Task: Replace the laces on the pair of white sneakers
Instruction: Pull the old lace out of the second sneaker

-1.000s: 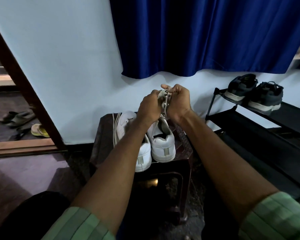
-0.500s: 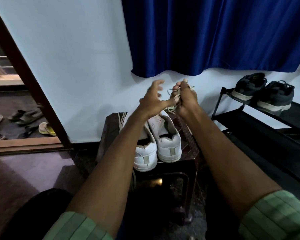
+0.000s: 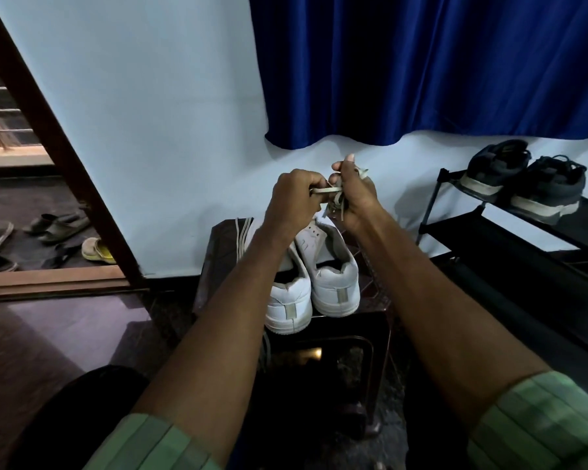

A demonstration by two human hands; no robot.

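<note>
2 white sneakers sitting side by side on dark tabletop (image 3: 218, 259): left sneaker (image 3: 291, 300) and right sneaker (image 3: 335, 283), touching or nearly so. Heels facing the person, toes pointing away toward wall; long axes running near-to-far, roughly parallel. Toe ends hidden behind the hands.

2 hands working above the toes. Left hand (image 3: 294, 198) gripping a pale lace (image 3: 323, 190), fingers curled round it, strand running across to the right. Right hand (image 3: 353, 195) holding a bunch of the same lace, fingers curled, thumb sticking up; loose ends hanging below the fist toward right sneaker. Can't tell if lace is threaded thru any eyelet.

1 spare lace (image 3: 243, 239) lying on tabletop just beside left sneaker, folded into several strands, running near-to-far too.

Right side: black shoe rack (image 3: 489, 239) w/ 2 dark shoes (image 3: 523, 181) on top shelf, heels facing out. Blue curtain (image 3: 421, 62) hanging on wall behind. Left, past door frame (image 3: 58, 147): approx 5 sandals/slippers (image 3: 58, 225) lying on floor, 1 yellowish; count unsure, dim. Green sleeves (image 3: 540, 422) rolled up on both arms.
</note>
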